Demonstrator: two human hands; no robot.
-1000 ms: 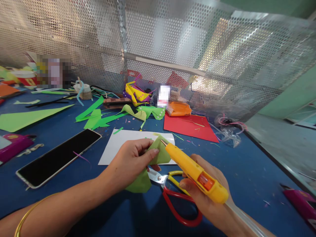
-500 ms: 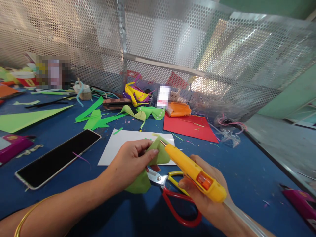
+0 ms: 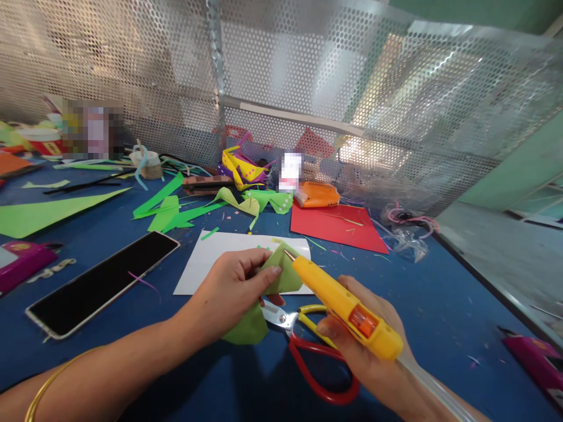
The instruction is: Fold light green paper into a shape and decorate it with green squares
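- Pinches a light-green paper piece (image 3: pixel 285 275) with pointed top in the left hand (image 3: pixel 240 278), over the middle of the blue tabletop (image 3: pixel 440 310), in front of the near-right part of a white paper sheet (image 3: pixel 206 258).
- Grips a yellow glue gun (image 3: pixel 338 299) in the right hand (image 3: pixel 365 360), on the side toward the tabletop's right edge.
- Slants the glue gun's long axis: rear end toward the near right, metal nozzle (image 3: pixel 289 254) toward the far left, aimed at the paper's pointed top.
- Keeps the paper to the far left of the right hand, right at the nozzle; nearer to the left hand, in direct contact with it.
- Contact between nozzle tip and paper: cannot tell; touching or just above.
- Left hand: nearly closed, thumb flat on the paper's facing side, fingers curled behind, partly hidden.
- Right hand: wrapped round the glue gun's body, some fingers hidden; clear glue stick (image 3: pixel 433 384) running back past the wrist.
- Below the left hand, another light-green flap (image 3: pixel 246 326); joined or separate, impossible to tell.
- Between and below both hands, scissors (image 3: pixel 313 345) with one red and one yellow handle.
- Toward the tabletop's far edge, a red sheet (image 3: pixel 338 228).
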